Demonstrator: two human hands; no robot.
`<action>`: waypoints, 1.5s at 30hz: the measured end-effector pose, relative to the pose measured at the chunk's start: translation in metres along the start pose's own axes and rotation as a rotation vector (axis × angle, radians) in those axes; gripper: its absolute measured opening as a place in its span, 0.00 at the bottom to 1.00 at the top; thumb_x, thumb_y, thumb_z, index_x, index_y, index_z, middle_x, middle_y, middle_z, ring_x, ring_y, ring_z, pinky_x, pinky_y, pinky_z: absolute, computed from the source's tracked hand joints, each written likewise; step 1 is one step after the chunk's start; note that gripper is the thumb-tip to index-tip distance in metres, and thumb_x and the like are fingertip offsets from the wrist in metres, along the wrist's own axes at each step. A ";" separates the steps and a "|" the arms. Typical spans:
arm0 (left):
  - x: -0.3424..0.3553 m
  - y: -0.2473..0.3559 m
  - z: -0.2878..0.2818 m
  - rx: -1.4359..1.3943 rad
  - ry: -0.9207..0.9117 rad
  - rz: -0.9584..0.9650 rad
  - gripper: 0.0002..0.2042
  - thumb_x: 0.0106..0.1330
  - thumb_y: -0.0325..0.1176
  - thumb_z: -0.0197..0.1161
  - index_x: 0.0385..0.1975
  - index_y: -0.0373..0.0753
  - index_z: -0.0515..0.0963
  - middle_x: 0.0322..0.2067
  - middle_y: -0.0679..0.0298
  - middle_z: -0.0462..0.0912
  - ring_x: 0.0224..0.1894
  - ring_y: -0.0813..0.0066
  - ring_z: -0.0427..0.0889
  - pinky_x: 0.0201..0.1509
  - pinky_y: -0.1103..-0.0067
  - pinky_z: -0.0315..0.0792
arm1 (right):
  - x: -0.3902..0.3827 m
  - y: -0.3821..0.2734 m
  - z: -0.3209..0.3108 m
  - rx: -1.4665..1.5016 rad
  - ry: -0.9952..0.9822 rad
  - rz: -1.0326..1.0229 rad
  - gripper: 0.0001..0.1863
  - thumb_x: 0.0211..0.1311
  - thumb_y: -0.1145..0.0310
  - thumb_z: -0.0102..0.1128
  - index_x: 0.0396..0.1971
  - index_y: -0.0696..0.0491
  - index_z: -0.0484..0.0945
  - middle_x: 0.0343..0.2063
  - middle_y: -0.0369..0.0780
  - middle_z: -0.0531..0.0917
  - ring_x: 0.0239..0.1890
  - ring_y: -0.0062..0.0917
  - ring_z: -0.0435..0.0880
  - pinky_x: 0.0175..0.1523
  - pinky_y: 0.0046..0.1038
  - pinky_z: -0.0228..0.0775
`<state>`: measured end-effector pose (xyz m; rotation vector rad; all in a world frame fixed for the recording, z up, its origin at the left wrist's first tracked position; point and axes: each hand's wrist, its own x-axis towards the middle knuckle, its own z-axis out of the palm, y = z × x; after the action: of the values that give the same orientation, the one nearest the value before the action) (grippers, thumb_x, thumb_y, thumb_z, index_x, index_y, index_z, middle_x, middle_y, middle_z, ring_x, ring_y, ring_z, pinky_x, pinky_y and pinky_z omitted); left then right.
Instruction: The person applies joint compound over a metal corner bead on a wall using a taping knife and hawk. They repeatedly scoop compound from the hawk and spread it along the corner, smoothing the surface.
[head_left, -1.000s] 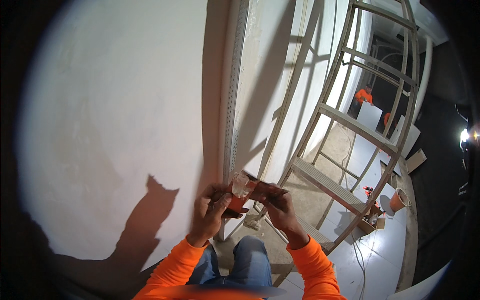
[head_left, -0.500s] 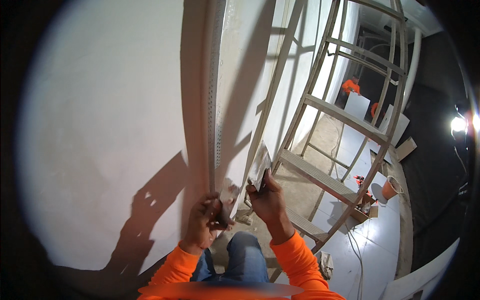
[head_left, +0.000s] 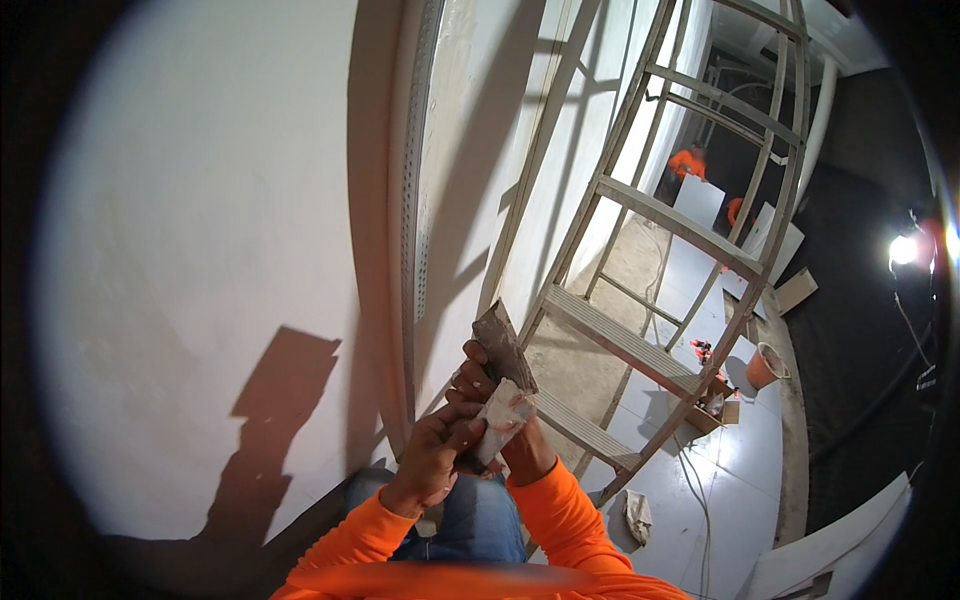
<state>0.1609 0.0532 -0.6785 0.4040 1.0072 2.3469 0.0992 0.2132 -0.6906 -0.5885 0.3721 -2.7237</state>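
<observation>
My left hand is closed, thumb on the near face, around a small putty knife whose flat blade is smeared with whitish paste. My right hand is wrapped around a second putty knife, a grey, stained blade tilted up just beyond the first. The two blades meet or overlap in front of my knees; whether they touch is hard to tell. The pasted blade hides much of my right hand, and no handles show.
A perforated metal corner strip runs up the white wall. A metal stepladder stands at right. Beyond it are a box of tools, an orange bucket, a cable, a rag, and a person in orange.
My hands have come together from beside the wall strip, moving slightly right. The two putty knives, apart before, now overlap. The view has shifted a little.
</observation>
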 end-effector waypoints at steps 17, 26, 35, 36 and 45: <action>0.008 0.049 -0.020 0.100 0.233 0.250 0.20 0.76 0.42 0.67 0.58 0.35 0.76 0.42 0.60 0.89 0.25 0.73 0.88 0.29 0.79 0.86 | -0.040 -0.003 -0.011 -0.179 0.431 0.080 0.16 0.81 0.52 0.53 0.31 0.42 0.73 0.18 0.29 0.71 0.17 0.16 0.62 0.25 0.22 0.56; 0.011 0.026 -0.057 0.679 0.378 0.735 0.25 0.74 0.27 0.64 0.68 0.29 0.66 0.57 0.54 0.81 0.62 0.67 0.81 0.65 0.73 0.78 | -0.061 0.041 0.027 -0.564 0.741 -0.219 0.09 0.82 0.64 0.54 0.53 0.50 0.76 0.37 0.33 0.84 0.28 0.19 0.79 0.36 0.24 0.76; 0.012 -0.002 -0.089 0.934 0.251 0.910 0.16 0.74 0.22 0.59 0.59 0.29 0.78 0.50 0.51 0.88 0.51 0.67 0.88 0.58 0.73 0.80 | -0.056 0.090 0.028 -0.285 0.711 -0.199 0.11 0.78 0.66 0.61 0.54 0.50 0.75 0.45 0.32 0.84 0.42 0.21 0.85 0.46 0.38 0.85; 0.013 0.000 -0.093 1.038 0.261 0.918 0.16 0.72 0.19 0.57 0.59 0.29 0.79 0.52 0.51 0.88 0.54 0.64 0.88 0.60 0.72 0.80 | -0.055 0.087 0.032 -0.261 0.725 -0.192 0.11 0.78 0.66 0.62 0.54 0.50 0.75 0.46 0.32 0.84 0.43 0.21 0.85 0.46 0.37 0.85; 0.005 0.028 -0.112 1.374 0.676 0.619 0.11 0.80 0.33 0.59 0.52 0.34 0.81 0.43 0.53 0.89 0.42 0.65 0.90 0.52 0.70 0.83 | -0.064 0.027 0.071 -0.337 0.608 -0.445 0.11 0.78 0.63 0.60 0.53 0.49 0.77 0.42 0.33 0.86 0.42 0.23 0.86 0.45 0.34 0.81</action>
<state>0.0944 -0.0232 -0.7331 0.4187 3.1454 1.8349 0.1927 0.1996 -0.6595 0.1311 0.9597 -3.2580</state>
